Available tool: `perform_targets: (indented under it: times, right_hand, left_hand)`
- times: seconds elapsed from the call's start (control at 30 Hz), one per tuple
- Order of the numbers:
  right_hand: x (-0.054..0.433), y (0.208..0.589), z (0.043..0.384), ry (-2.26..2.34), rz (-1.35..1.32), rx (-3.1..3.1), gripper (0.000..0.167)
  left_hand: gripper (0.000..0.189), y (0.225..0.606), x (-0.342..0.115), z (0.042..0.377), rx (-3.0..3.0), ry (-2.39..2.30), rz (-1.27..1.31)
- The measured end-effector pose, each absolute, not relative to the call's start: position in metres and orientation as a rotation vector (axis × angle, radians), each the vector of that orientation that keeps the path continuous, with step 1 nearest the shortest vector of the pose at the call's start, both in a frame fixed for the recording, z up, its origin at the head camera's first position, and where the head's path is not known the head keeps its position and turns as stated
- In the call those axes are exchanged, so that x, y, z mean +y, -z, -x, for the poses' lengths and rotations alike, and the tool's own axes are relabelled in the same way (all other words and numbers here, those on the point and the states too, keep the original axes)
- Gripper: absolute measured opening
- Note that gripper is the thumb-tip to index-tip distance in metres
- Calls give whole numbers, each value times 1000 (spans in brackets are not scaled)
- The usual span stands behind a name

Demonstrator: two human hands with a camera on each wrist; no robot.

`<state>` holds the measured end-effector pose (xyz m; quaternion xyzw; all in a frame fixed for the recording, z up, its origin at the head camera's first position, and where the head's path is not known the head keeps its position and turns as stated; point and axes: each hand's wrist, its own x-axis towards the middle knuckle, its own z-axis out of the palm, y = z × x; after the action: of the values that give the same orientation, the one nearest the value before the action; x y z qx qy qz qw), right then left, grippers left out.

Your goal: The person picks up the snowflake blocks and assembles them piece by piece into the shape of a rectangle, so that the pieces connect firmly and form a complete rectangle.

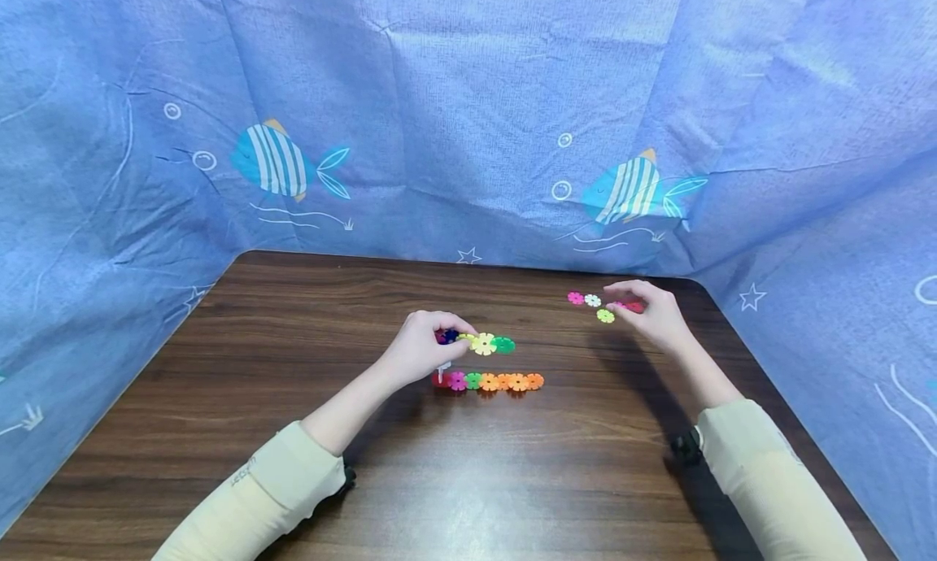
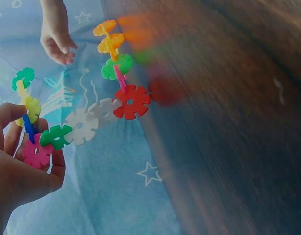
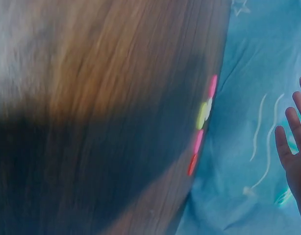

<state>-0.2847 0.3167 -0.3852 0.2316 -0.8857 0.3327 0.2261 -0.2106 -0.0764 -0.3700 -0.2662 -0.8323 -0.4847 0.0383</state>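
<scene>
My left hand [image 1: 424, 348] pinches a chain of flower-shaped interlocking plastic discs [image 2: 82, 126]. In the left wrist view, the thumb and fingers hold it around yellow, blue and pink discs, and a green disc [image 2: 24, 77] sticks out past the fingertips. From the pink disc [image 2: 37, 151] the chain bends through green and whitish discs to a red disc [image 2: 132, 102], then along pink, green and orange ones. My right hand [image 1: 654, 313], fingers spread and holding nothing, hovers over loose flower discs [image 1: 605, 315] at the table's back right.
The loose discs include a pink one [image 1: 576, 297], a white one [image 1: 592, 300] and a red one [image 1: 635, 307], partly behind the right hand. Under everything is a dark wooden table [image 1: 293, 366]. A blue fish-print cloth [image 1: 468, 138] hangs close behind its far edge.
</scene>
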Motion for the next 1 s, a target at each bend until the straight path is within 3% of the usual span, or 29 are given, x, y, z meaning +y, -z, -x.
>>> perform_targets:
  times: [1.0]
  right_hand:
    - [343, 429, 326, -803, -468, -2883, 34]
  left_hand:
    - [7, 372, -70, 214, -2500, 1477, 827]
